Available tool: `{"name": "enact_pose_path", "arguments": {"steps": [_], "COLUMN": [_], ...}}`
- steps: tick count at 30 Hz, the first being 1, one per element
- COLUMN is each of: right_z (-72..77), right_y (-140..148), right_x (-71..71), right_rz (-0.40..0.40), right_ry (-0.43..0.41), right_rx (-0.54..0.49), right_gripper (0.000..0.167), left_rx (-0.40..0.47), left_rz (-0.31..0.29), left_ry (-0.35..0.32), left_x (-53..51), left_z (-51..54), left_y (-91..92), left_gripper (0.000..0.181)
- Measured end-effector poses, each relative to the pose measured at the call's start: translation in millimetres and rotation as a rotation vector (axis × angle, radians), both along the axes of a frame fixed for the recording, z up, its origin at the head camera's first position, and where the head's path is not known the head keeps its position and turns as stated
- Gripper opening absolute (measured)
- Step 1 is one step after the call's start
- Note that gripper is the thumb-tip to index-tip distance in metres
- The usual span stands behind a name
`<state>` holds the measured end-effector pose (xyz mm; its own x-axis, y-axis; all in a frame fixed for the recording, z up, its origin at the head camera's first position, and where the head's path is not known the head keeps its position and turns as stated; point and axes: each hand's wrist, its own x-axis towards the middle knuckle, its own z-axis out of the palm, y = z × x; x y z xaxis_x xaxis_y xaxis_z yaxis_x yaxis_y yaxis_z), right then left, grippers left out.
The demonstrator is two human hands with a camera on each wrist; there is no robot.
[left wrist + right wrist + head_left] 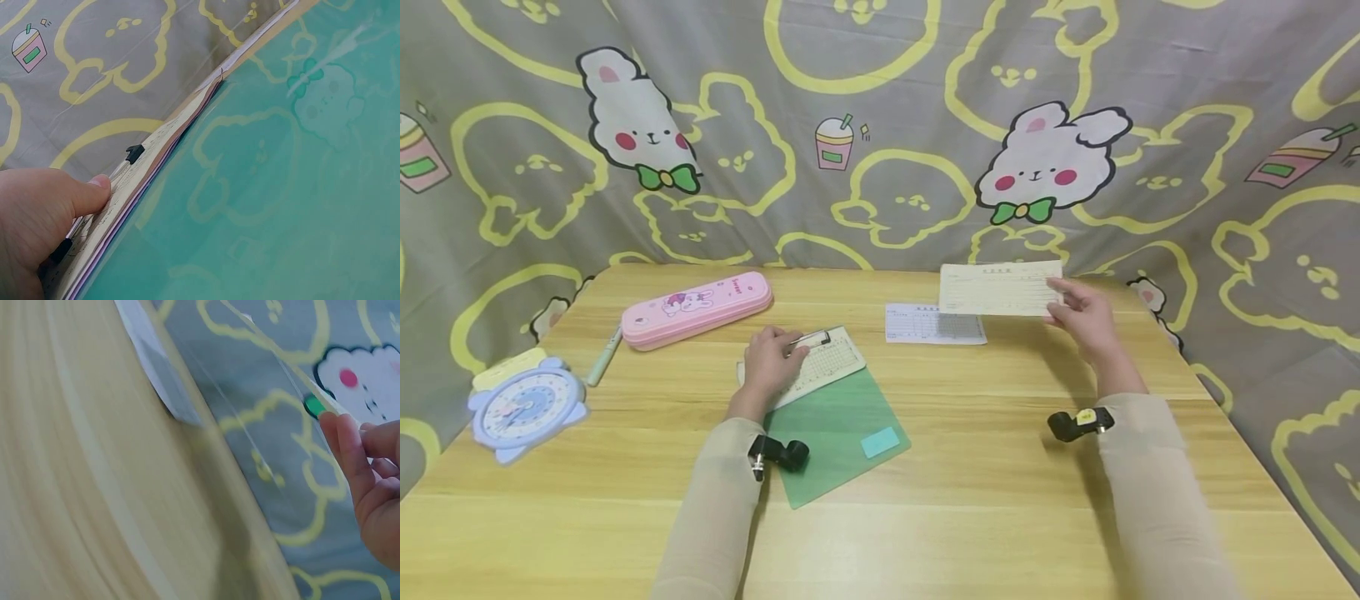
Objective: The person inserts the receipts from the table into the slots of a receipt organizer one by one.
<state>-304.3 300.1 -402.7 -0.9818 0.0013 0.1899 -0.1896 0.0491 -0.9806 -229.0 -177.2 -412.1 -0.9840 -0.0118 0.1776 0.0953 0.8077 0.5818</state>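
Note:
My right hand (1084, 321) pinches a cream printed form (996, 288) by its right edge and holds it above the back of the table. In the right wrist view this form shows edge-on beside the fingertips. A white printed slip (925, 323) lies below it, partly in shadow. My left hand (769, 362) is on a stack of printed sheets (826, 367), thumb and fingers pinching a metal paper fastener (134, 154) with black sliders. These sheets lie over the upper part of a glossy green plastic folder (831, 437) with a light-blue label.
A pink pencil case (700, 310) lies at the back left, with a pale green pen (604, 357) next to it. A blue clock (529, 408) sits at the left over a yellowish slip (509, 368). The patterned curtain (880, 125) hangs behind the wooden table.

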Motion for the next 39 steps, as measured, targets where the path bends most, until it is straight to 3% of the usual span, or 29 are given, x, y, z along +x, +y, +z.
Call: {"name": "enact_pose_path", "arguments": {"steps": [3, 6, 13, 16, 27, 39], "right_z": [-14.5, -17.6, 22.9, 29.8, 22.4, 21.4], "right_y": [-15.4, -38.1, -105.2, -123.9, -160.9, -193.7], "right_x": [-9.3, -6.4, 38.4, 48.0, 48.0, 49.6], "right_rz": [0.037, 0.101, 0.259, 0.309, 0.462, 0.534], "right_ry": [-0.007, -0.010, -0.067, -0.113, -0.145, -0.154], "right_rx": [-0.012, -0.008, 0.096, 0.132, 0.272, 0.280], "right_gripper": [0.045, 0.043, 0.040, 0.037, 0.035, 0.033], "left_rx": [-0.006, -0.012, -0.013, -0.009, -0.018, -0.049], "left_rz": [0.001, 0.002, -0.001, 0.000, 0.003, -0.004], "left_ry": [0.001, 0.002, 0.001, -0.001, -0.002, -0.003], "left_x": [-0.3, -0.5, -0.9, -1.3, -1.0, 0.0], "left_z": [-0.3, -0.2, 0.4, 0.2, -0.2, 3.1], "left_y": [-0.1, -0.1, -0.2, -0.4, -0.1, 0.0], "left_gripper": [0.038, 0.038, 0.037, 0.038, 0.038, 0.039]}}
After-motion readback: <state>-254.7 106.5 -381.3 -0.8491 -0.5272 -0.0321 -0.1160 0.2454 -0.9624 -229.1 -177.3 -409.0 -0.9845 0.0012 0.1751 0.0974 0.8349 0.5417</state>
